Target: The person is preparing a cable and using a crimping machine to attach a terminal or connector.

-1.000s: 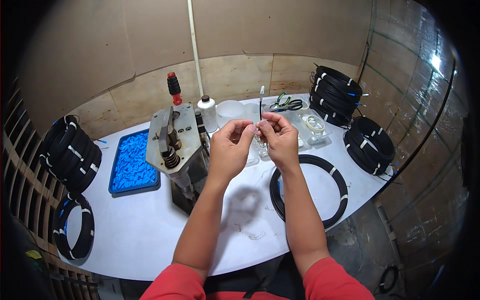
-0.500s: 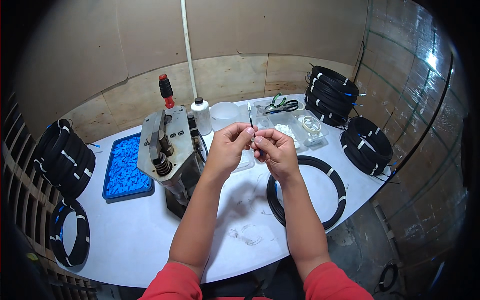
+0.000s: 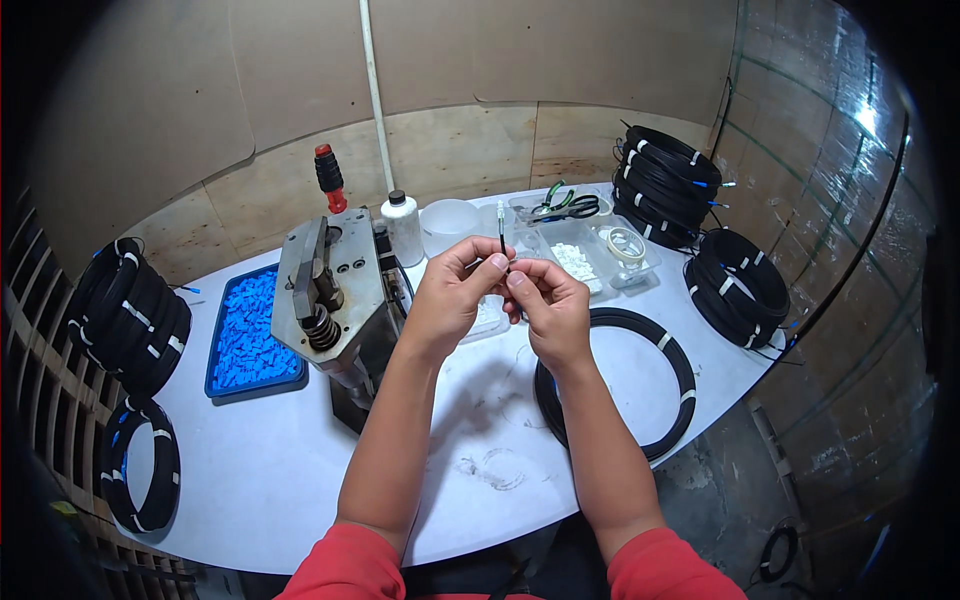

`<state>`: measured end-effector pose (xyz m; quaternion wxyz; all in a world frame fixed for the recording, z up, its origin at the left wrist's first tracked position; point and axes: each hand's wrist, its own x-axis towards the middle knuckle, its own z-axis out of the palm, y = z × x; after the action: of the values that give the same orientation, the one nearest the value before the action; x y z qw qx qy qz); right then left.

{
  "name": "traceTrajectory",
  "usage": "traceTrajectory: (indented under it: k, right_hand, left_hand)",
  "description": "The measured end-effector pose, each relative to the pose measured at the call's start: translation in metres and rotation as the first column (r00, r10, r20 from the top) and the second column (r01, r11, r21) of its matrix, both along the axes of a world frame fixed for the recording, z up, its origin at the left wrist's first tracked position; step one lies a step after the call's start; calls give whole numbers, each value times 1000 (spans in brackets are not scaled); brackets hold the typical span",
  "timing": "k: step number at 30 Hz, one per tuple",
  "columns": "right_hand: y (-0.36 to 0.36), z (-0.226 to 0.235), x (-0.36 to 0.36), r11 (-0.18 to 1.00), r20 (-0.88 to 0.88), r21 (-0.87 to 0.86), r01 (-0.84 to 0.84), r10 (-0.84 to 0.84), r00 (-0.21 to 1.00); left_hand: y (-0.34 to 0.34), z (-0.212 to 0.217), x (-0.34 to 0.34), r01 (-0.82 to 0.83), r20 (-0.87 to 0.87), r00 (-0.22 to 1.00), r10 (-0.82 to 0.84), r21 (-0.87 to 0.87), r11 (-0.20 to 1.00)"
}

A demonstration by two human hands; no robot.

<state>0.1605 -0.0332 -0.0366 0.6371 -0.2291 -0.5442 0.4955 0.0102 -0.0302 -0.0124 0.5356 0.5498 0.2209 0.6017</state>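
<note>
Over the middle of the table, a short black cable end [image 3: 503,238] with a pale, slim tip points upward between my hands. My left hand [image 3: 452,295] pinches it between thumb and fingers. My right hand [image 3: 552,312] is closed at the same spot, thumb and fingertips meeting on the cable just below the left fingers. The cable's lower part is hidden by my fingers. Under my right forearm lies a flat coil of black cable [image 3: 688,372] bound with white tape. Left of my hands stands a grey metal press [image 3: 300,262] with a black-and-red handle [image 3: 329,178].
A blue tray [image 3: 253,394] of small blue pieces sits left of the press. Behind my hands are a white bottle [image 3: 402,228], a round tub [image 3: 449,222], clear boxes of white pieces [image 3: 574,262], a tape roll [image 3: 626,246] and scissors [image 3: 568,208]. Coil stacks [image 3: 668,190] flank the table.
The cable end has turned slightly, its tip now looking thinner and less white. My fingers have shifted a little on it; both hands stay in about the same place.
</note>
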Motion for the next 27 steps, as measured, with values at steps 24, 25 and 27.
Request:
traceTrajectory:
  k: [24, 25, 27]
  right_hand:
    - [0, -14, -9, 904, 84, 299, 305, -343, 935]
    - [-1, -13, -10, 907, 95, 286, 308, -347, 933]
    - [0, -14, -11, 913, 99, 278, 300, -338, 936]
  left_hand:
    - [-9, 9, 3, -80, -137, 988, 78, -13, 997]
    - [-9, 8, 2, -81, -137, 988, 78, -14, 997]
    - [-7, 6, 0, -55, -109, 993, 51, -38, 998]
